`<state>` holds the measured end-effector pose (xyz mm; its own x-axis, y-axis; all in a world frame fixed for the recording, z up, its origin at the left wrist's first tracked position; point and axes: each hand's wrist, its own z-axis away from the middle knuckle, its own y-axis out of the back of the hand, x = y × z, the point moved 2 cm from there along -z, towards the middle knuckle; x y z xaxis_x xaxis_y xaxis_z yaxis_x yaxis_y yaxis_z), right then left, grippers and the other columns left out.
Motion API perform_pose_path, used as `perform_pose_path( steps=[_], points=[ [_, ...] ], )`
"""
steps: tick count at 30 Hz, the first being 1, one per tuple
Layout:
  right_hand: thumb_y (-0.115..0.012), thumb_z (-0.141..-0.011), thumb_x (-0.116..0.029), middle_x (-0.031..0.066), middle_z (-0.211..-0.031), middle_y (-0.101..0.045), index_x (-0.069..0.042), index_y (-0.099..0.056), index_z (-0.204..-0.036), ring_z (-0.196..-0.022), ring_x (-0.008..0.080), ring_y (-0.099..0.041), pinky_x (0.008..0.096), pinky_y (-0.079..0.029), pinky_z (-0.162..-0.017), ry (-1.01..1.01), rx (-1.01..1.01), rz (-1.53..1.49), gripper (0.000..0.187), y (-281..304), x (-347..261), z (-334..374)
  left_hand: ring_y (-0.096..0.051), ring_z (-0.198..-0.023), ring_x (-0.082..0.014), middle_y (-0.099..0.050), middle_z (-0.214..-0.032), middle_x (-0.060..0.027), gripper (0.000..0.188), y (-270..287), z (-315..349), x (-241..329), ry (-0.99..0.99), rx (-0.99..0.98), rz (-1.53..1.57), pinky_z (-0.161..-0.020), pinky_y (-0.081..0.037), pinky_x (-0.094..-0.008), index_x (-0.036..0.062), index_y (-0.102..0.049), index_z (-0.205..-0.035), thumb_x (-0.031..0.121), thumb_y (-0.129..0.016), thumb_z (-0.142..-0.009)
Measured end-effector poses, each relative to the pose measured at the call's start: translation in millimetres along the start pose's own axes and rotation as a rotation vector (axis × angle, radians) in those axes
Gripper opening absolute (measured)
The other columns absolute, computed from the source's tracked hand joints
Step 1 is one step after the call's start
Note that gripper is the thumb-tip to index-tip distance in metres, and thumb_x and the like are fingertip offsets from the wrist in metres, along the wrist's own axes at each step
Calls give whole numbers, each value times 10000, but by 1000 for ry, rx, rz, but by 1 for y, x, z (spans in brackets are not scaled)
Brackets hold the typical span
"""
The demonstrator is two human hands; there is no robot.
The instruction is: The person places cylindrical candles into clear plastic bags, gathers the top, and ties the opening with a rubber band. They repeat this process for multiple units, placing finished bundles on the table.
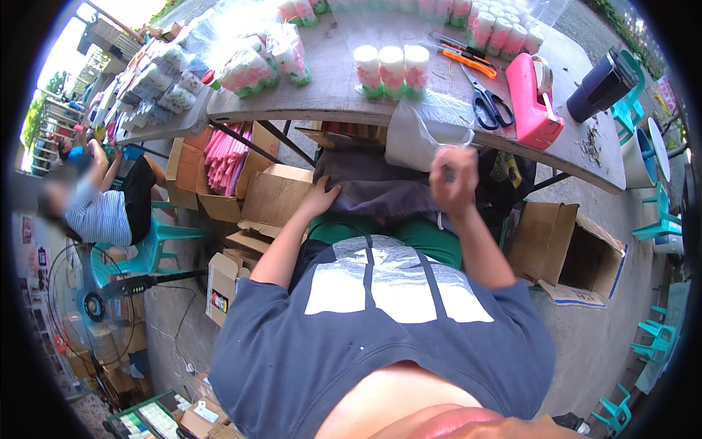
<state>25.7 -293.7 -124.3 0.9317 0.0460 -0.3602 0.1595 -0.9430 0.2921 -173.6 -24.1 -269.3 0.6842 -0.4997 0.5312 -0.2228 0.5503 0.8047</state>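
Observation:
My right hand (455, 177) is raised just off the table's front edge, its fingers curled into a fist. A small dark bit shows inside the fist, too little to name. Beside it, a clear plastic bag (420, 135) hangs over the edge. My left hand (320, 197) lies flat on the dark cloth (365, 179) over my lap, holding nothing. Three white rolls with pink and green patterning (392, 69) stand wrapped together on the table (329, 99). To their right lie dark-handled scissors (491, 102), an orange cutter (469, 64) and a pink tape dispenser (532, 102).
A dark tumbler (601, 86) stands at the table's right. More bagged rolls (252, 66) sit at the left. Open cardboard boxes (567, 252) flank me, one holding pink sticks (228, 159). A fan (91, 306) and a seated person (102, 208) are on the left.

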Motion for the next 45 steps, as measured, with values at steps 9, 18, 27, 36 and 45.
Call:
perform_pose_path(
  steps=[9,18,27,36,45],
  points=[
    [-707,-813,-209,106,-1258,-606,-125,-679,-1073,-1225,334,-505,474,-359,-1055,-492,-500,308,274,36,-5,164,-676,-786,-438,-690,-815,-212,238,51,30,79,-295,370,-238,-689,-531,-545,140,-629,-1024,332,-492,-992],
    [-706,-807,-95,85,-819,-630,-82,-674,-918,-767,282,-601,388,-456,-703,-447,-294,-119,116,40,-29,161,-704,-835,-406,-701,-863,-228,449,154,96,130,-132,330,-648,-712,-538,-517,188,-545,-1188,536,-585,-907],
    [-722,-797,-153,102,-781,-665,-48,-715,-874,-713,273,-642,353,-505,-651,-483,-543,-338,131,65,-68,104,-650,-1106,-384,-666,-1181,-252,912,181,157,100,155,81,-589,-968,-492,-463,146,-365,-1509,644,-648,-799],
    [-547,-969,-489,172,-867,-723,-86,-704,-1103,-842,320,-707,400,-540,-780,-841,-1474,-235,453,76,-46,70,-623,-1170,-366,-648,-1243,-237,915,144,153,33,161,-403,-620,-1005,-485,-421,43,-548,-1377,722,-631,-769],
    [-728,-889,-157,89,-1131,-618,7,-549,-1255,-1062,231,-644,380,-513,-946,-732,-299,-391,439,64,2,-68,-540,-1277,-281,-565,-1329,-198,785,183,15,147,-602,114,256,-1041,-445,-400,41,-391,-1490,373,-746,-874]
  ],
)
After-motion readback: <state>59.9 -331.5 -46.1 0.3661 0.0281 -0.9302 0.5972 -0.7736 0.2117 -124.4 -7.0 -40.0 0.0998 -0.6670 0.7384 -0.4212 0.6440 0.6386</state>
